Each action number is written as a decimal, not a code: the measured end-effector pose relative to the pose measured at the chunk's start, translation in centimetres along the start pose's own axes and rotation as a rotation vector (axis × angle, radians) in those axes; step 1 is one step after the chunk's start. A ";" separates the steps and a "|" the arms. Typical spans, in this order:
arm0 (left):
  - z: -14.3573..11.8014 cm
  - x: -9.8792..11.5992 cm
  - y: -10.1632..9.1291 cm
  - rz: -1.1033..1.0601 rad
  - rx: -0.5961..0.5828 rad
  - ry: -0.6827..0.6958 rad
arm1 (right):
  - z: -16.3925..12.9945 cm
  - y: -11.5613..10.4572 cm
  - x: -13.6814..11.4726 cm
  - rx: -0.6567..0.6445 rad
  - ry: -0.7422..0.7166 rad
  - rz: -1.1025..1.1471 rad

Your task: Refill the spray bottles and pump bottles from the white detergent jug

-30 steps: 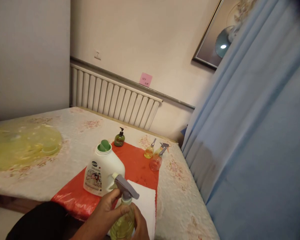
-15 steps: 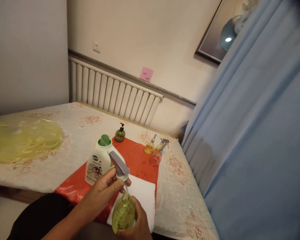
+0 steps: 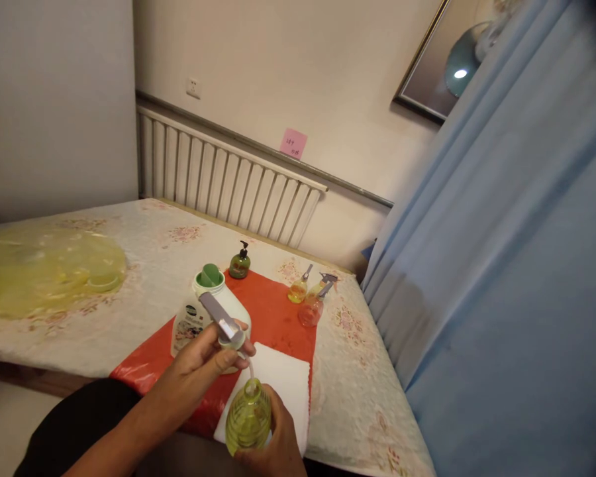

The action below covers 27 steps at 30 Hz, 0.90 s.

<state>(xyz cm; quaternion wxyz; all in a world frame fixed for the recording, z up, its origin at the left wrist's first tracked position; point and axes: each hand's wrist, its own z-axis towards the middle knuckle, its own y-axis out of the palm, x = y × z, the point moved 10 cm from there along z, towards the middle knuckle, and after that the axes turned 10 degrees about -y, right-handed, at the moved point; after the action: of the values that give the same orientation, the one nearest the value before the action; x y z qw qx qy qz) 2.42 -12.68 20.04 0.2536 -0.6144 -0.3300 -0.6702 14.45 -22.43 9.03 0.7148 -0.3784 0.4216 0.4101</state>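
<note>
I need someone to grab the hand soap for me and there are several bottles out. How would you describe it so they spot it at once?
Look at the red plastic mat on the floral-covered table. At its far edge, nearest the white radiator, stands the small dark green pump bottle. Unlike the grey-triggered spray bottles and the big white jug with the green cap, it has a black push-down pump.

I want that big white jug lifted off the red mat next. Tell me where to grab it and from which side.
Take the white jug by its shoulder just under the green cap, coming from the far left. It stands upright on the red mat; the left hand with the sprayer head blocks its near right side. A handle may sit there, but it is hidden.
</note>
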 end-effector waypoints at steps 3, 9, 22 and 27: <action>-0.1 -0.9 0.5 0.020 -0.099 -0.044 | 0.2 0.2 0.0 -0.008 -0.006 0.017; -0.4 -2.1 -4.4 -0.325 0.075 -0.024 | 0.4 -0.2 1.2 -0.005 0.034 -0.040; -1.0 -14.1 -19.0 -0.776 0.433 -0.172 | 4.3 -4.4 1.6 -0.010 0.096 -0.320; -1.5 -20.5 -22.1 -0.846 0.382 -0.237 | 9.8 -4.6 -3.6 -0.055 -0.100 -0.465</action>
<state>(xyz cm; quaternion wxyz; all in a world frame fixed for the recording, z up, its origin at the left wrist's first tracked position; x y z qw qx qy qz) -12.65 -0.74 -3.20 0.0277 -0.4410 -0.6951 -0.5671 20.40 -16.42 16.73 0.7993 -0.4639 0.2760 0.2641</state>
